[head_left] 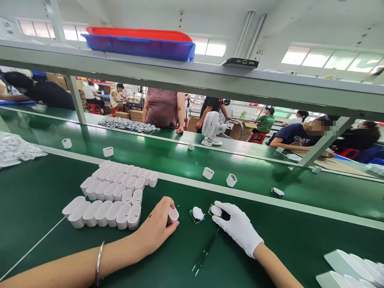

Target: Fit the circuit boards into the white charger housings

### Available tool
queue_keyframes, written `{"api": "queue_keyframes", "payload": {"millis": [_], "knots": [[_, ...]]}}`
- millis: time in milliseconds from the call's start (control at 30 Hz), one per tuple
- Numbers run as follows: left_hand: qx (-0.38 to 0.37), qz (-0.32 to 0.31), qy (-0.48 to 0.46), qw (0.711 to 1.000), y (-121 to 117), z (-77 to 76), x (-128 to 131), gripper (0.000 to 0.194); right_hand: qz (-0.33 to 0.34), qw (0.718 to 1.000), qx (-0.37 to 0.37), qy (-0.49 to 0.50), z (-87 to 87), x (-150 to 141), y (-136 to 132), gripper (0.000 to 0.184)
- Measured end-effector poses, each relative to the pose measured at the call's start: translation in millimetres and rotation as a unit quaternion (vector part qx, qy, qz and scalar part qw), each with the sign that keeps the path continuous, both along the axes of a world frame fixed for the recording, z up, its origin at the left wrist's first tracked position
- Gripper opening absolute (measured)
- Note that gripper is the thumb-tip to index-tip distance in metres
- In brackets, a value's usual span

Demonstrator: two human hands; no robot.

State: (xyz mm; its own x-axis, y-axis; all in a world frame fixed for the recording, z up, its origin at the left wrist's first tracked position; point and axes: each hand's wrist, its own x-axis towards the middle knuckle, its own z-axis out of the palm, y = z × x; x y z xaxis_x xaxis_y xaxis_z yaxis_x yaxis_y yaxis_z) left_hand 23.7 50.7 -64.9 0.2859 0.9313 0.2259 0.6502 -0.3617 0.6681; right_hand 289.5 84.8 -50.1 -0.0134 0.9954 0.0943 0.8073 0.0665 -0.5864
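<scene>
Just below centre of the frame, gripping a white shell (173, 216) with the bare left hand (160, 222), mouth up, fingers curled round its sides, apparently to leave the opening clear. Now rightward, pinching a white-topped circuit board (216, 211) in the gloved right hand (237, 227), likely steadying it against the bench (162, 268). Between both, on to a 2nd board (197, 215), probably parked for easy reach. Lower, to dark tweezers (205, 252) lying flat. Left, to upright rowed shells (103, 214), perhaps for quick picking.
</scene>
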Motion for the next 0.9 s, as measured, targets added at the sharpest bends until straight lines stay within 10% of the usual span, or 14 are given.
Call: {"api": "queue_keyframes", "payload": {"millis": [267, 633, 900], "knots": [[-0.076, 0.025, -0.104, 0.991, 1.4, -10.6, -0.8, 0.048, -0.023, 0.990, 0.024, 0.138, 10.7, -3.1, -15.2, 0.017], [0.007, -0.153, -0.084, 0.985, -1.5, -12.0, 1.6, 0.068, 0.250, 0.923, 0.270, 0.114, 23.9, -51.9, -69.5, 0.026], [0.062, -0.163, -0.112, 0.978, -3.2, -10.4, 2.2, 0.015, 0.237, 0.909, 0.294, 0.174, 22.0, -60.8, -75.2, 0.029]]}}
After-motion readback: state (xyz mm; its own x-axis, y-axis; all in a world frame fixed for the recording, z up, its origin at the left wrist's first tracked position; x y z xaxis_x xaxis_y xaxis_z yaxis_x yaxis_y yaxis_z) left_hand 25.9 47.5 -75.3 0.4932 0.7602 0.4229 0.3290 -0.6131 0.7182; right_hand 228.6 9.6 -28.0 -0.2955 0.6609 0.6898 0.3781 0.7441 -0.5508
